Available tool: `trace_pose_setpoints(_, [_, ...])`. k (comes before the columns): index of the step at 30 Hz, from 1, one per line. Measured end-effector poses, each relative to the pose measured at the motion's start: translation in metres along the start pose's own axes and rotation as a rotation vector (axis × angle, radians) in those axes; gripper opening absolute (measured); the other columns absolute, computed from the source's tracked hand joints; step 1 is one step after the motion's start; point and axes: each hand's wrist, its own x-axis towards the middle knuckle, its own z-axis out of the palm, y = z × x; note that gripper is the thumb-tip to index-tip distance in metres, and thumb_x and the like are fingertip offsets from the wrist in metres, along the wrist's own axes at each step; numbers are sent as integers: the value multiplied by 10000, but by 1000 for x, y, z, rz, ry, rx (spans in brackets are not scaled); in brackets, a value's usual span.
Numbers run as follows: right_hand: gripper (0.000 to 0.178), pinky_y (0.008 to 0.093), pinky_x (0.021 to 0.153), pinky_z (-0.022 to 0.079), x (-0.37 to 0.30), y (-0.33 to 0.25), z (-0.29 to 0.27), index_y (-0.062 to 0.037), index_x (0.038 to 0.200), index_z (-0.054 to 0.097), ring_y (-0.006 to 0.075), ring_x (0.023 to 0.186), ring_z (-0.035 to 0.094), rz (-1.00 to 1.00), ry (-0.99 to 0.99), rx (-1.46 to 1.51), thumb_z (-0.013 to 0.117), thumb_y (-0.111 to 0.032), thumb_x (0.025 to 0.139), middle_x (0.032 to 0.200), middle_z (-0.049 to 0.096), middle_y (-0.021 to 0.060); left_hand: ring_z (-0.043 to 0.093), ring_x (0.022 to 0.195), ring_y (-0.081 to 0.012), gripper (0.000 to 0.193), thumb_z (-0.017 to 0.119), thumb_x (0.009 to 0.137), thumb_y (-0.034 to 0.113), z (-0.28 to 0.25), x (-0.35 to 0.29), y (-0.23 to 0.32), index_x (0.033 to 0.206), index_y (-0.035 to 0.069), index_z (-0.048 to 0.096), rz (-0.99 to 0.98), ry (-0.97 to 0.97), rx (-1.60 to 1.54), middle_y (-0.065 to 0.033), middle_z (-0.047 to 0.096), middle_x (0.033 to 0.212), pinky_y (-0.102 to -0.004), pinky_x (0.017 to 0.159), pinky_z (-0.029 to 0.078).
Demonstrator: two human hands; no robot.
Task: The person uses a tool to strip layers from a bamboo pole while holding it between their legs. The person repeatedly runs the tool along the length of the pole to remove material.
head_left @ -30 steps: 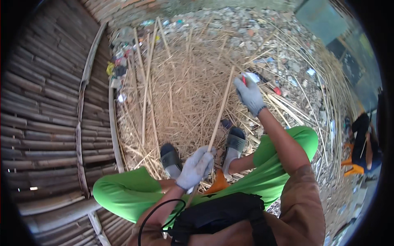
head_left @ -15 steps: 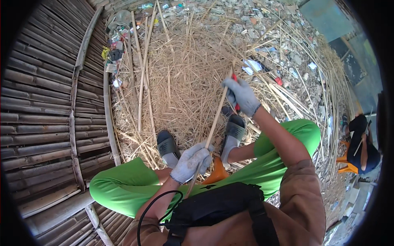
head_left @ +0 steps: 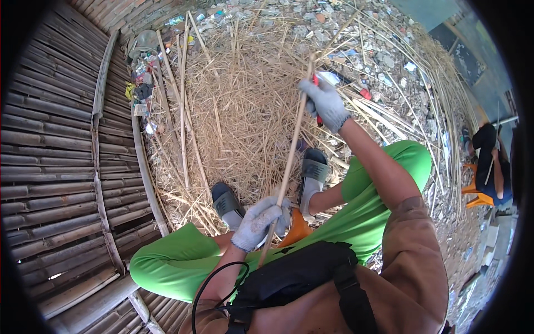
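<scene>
A long, pale bamboo stick (head_left: 290,161) slants from my lap up and away from me. My left hand (head_left: 257,222), in a whitish knitted glove, is wrapped round its lower part near my green trousers. Farther along, my gloved right hand (head_left: 325,106) is closed round a red-handled tool (head_left: 319,119) and sits against the upper part of the stick. Red shows above and below that fist; the tool's working end is hidden, so I cannot tell its kind. The stick's far end (head_left: 311,57) stands out beyond the right hand.
Straw and shavings (head_left: 245,111) cover the ground around my slippers (head_left: 227,201). Long bamboo strips (head_left: 183,111) lie to the left, beside a slatted bamboo wall (head_left: 50,183). More strips (head_left: 378,114) and rubble lie right. An orange stool (head_left: 297,228) is under me; another person (head_left: 492,167) sits far right.
My right hand has moved farther from me with the red-handled tool. The stick's far end also reaches farther out. My left hand keeps its hold, and the whole view has shifted slightly.
</scene>
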Motion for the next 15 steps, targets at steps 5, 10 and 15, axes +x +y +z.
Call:
trace_pose_setpoints(5, [398,250,510,469,-70,17,39,-72,1075,679,71,574,581,99,-441,-125,731,-465,1046,736,614,-32,678,773,-132,444,640,1128,317,-6,6,0,1389,-41,618,98,172,90,-79,728,993,-282,709,562])
trace_pose_setpoints(10, [384,256,513,473,-72,10,36,-53,1084,662,80,591,572,144,-429,-112,704,-432,1048,794,622,-9,681,751,-146,427,630,1129,297,4,7,2,1401,-32,618,63,227,-9,-107,747,1003,-291,684,571])
trace_pose_setpoints(15, [429,257,528,477,-55,-17,14,-52,1029,662,78,607,589,118,-314,-45,691,-479,1032,804,641,0,678,742,-152,458,664,1092,282,12,4,4,1415,-38,609,18,205,-152,-130,759,1033,-295,653,568])
